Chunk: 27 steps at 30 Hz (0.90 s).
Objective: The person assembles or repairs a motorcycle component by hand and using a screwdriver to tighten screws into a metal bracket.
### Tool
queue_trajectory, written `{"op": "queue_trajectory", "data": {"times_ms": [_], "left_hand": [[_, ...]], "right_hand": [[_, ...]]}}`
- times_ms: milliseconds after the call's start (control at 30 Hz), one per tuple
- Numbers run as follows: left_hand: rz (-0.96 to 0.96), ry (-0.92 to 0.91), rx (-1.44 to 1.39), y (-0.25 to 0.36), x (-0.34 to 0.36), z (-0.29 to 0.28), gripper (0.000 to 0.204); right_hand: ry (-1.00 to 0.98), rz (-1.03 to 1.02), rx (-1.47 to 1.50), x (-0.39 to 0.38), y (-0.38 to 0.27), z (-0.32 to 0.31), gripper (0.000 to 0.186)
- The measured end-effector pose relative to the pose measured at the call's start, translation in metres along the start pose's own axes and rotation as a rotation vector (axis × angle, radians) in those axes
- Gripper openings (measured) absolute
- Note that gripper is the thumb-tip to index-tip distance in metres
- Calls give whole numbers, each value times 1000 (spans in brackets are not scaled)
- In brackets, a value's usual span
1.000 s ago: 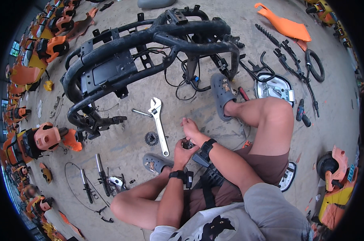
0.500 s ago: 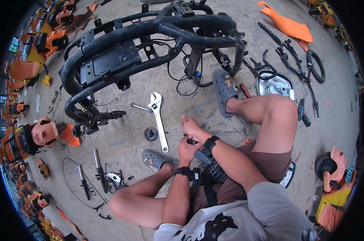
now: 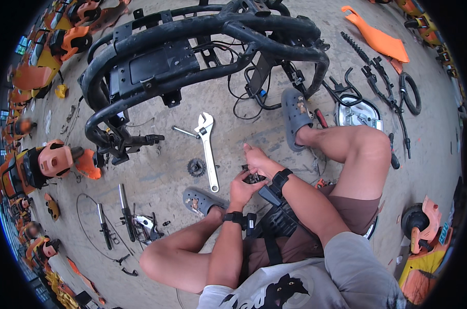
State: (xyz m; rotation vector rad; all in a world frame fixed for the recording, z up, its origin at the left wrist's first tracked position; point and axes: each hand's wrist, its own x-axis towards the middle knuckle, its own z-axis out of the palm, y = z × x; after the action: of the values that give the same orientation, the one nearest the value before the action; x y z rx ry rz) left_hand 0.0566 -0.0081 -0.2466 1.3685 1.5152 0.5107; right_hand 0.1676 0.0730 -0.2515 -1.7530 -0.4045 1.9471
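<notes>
My left hand (image 3: 242, 186) is closed around a small dark metal part (image 3: 253, 176) between my legs. Just above it, my right hand (image 3: 258, 160) has its fingers closed against the part; whatever else they grip is hidden. Under both hands a bulky black plastic and metal piece (image 3: 274, 211) lies in my lap. Left of my hands, a large silver adjustable wrench (image 3: 209, 159) lies on the concrete beside a short metal bar (image 3: 182, 131) and a dark toothed sprocket (image 3: 196, 167).
A black scooter frame (image 3: 146, 72) spans the upper left. An orange panel (image 3: 377, 38), shock, tyre (image 3: 411, 93) and silver housing (image 3: 357, 108) lie right. Fork tubes (image 3: 125, 211) and cables lie lower left. Orange scooters (image 3: 53, 165) line both sides; red-handled tool (image 3: 320, 118) is by my foot.
The view has shifted slightly, with the floor items displaced in it. My hands stay together at the dark part; my left fingers have risen a little around it.
</notes>
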Motion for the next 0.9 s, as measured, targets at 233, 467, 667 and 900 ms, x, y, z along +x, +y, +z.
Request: {"op": "queue_trajectory", "data": {"times_ms": [233,467,667,900], "left_hand": [[375,179,268,-12,10,9,57],[-173,-116,-80,20,8,-18,47],[-156,-164,7,22,11,-22,49],[-167,-188,17,21,17,-25,57]], "right_hand": [[-21,-35,68,-7,-5,-7,43],[-229,-154,52,-25,-8,-3,44],[-202,-303,-32,-31,-6,-1,44],[-386,-167,358,-26,-6,-15,45]]}}
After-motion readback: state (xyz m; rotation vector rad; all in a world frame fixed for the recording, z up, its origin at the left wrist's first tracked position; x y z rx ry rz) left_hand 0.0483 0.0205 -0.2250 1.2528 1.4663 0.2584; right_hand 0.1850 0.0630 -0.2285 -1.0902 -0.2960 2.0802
